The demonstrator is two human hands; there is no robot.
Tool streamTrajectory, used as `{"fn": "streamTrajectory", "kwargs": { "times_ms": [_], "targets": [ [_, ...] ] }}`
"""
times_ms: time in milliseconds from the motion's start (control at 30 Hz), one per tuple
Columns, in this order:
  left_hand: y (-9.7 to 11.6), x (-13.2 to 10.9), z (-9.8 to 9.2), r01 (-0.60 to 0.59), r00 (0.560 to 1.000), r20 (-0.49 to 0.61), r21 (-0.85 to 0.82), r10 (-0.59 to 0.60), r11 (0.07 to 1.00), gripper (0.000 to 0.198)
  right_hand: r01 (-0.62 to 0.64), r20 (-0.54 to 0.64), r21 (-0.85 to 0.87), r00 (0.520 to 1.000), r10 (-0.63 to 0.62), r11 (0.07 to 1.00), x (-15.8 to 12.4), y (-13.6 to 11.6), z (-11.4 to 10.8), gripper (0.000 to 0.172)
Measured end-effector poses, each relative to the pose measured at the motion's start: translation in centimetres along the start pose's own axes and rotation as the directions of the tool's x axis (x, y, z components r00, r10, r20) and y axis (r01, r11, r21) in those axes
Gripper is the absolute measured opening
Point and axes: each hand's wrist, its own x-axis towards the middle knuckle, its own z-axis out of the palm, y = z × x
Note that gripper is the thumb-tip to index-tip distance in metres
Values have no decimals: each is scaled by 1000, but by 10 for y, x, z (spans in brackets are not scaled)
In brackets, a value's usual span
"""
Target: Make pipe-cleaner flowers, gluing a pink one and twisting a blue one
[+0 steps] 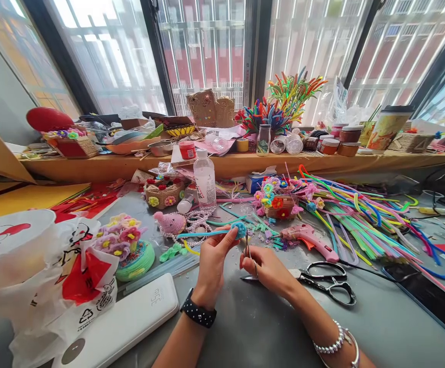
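My left hand (215, 258) pinches a light-blue pipe cleaner flower (239, 230) between thumb and fingers. Its blue stem (203, 234) sticks out to the left. In my right hand (265, 268) is a small pair of scissors (247, 249), points upward and close beside the blue piece; whether the blades touch it I cannot tell. Larger black-handled scissors (328, 284) lie on the grey table, their blade passing behind my right wrist. Beyond that hand rests a pink glue gun (309, 240). A pink knitted-looking figure (170, 223) and a bead string (203, 220) lie beyond my left hand.
A clear bottle (204, 181) stands behind the hands. Flower baskets (279, 204) and bundles of pipe cleaners (364, 232) crowd the back and right. At the left are a white power bank (130, 322), a green pot of flowers (136, 260) and a plastic bag (72, 286). A phone (429, 301) lies right.
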Motion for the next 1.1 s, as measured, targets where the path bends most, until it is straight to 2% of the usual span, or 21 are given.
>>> {"fn": "streamTrajectory", "kwargs": {
  "times_ms": [267,567,700,867,1100],
  "targets": [
    [-3,-1,0,-27,999,48,27,25,999,16,-5,-94,-11,996,4,1000,0,0,0,53],
    [0,0,-1,-28,999,44,-57,31,998,15,-50,-213,0,976,49,999,3,3,-1,48],
    [2,0,-1,-23,995,97,-83,31,996,16,-57,-168,-2,984,56,998,2,4,-2,47],
    [-1,1,-2,-27,999,34,-22,27,999,20,-72,-98,-58,993,66,996,0,1,-2,48],
    [-2,1,-2,-93,994,57,60,90,994,19,-64,-96,-56,994,58,996,0,0,-1,48]
  ]
}}
